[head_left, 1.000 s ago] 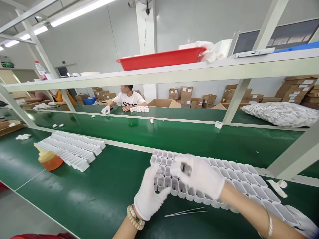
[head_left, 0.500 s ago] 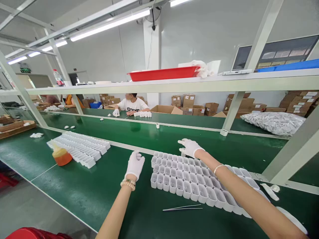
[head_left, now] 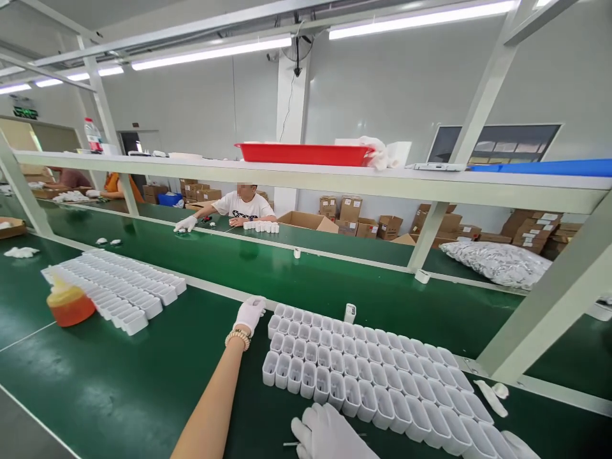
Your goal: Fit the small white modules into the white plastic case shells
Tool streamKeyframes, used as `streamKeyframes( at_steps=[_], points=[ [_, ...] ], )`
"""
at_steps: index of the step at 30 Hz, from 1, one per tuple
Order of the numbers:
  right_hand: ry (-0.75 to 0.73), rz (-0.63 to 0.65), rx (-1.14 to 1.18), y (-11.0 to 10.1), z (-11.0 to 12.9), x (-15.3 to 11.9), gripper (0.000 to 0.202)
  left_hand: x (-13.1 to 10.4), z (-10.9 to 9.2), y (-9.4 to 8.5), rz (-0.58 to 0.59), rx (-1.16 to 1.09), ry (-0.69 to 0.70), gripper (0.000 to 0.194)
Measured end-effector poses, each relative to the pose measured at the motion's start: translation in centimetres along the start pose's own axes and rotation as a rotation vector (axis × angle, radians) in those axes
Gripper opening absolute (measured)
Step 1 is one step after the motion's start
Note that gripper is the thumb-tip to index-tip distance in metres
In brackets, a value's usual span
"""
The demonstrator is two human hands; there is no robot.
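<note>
Rows of white open cups (head_left: 358,370) stand packed together on the green bench. At their upper left corner is my left hand (head_left: 250,313), gloved in white, its fingers bent together; whatever they hold, if anything, is hidden. My gloved right hand (head_left: 327,433) lies over the metal tweezers (head_left: 289,444) at the near edge of the cups. Only the tweezers' ends show beside it, and the grip is hidden. A single white cup (head_left: 350,313) stands behind the back row.
Left on the bench are a second block of white cups (head_left: 119,287) and a bottle of orange liquid (head_left: 71,305). A shelf (head_left: 287,176) crosses above, with a post (head_left: 549,299) at right. A person (head_left: 243,205) sits opposite.
My right hand has come back from behind the cups down to the tweezers. My left hand has moved up beside the cups' corner. The view has shifted, and the opposite person's gloved hand has reached outward.
</note>
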State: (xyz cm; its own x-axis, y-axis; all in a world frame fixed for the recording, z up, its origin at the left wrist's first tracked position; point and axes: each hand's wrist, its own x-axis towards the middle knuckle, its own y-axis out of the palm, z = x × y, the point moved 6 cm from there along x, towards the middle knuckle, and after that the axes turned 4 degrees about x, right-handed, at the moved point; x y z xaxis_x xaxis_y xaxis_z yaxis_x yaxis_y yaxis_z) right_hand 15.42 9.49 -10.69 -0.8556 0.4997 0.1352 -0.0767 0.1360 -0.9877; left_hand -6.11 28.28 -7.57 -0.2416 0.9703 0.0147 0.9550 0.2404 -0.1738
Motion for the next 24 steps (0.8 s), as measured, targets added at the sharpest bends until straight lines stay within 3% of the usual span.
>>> streamKeyframes(
  at_steps=[3,8,18,24],
  points=[
    [0.015,0.002,0.045,0.5,-0.2,0.3,0.016,-0.2,1.1,-1.1,0.056,0.039,-0.019,0.025],
    [0.053,0.005,0.123,0.0,-0.1,0.2,0.012,0.9,1.7,-1.9,0.112,0.132,-0.073,0.022],
    [0.030,0.025,0.204,0.7,0.3,0.5,0.035,1.3,2.5,-1.9,0.118,0.275,-0.141,0.022],
    [0.022,0.162,0.173,-0.2,0.8,0.4,0.038,1.4,2.8,-2.0,0.121,0.286,-0.169,0.022]
  ],
)
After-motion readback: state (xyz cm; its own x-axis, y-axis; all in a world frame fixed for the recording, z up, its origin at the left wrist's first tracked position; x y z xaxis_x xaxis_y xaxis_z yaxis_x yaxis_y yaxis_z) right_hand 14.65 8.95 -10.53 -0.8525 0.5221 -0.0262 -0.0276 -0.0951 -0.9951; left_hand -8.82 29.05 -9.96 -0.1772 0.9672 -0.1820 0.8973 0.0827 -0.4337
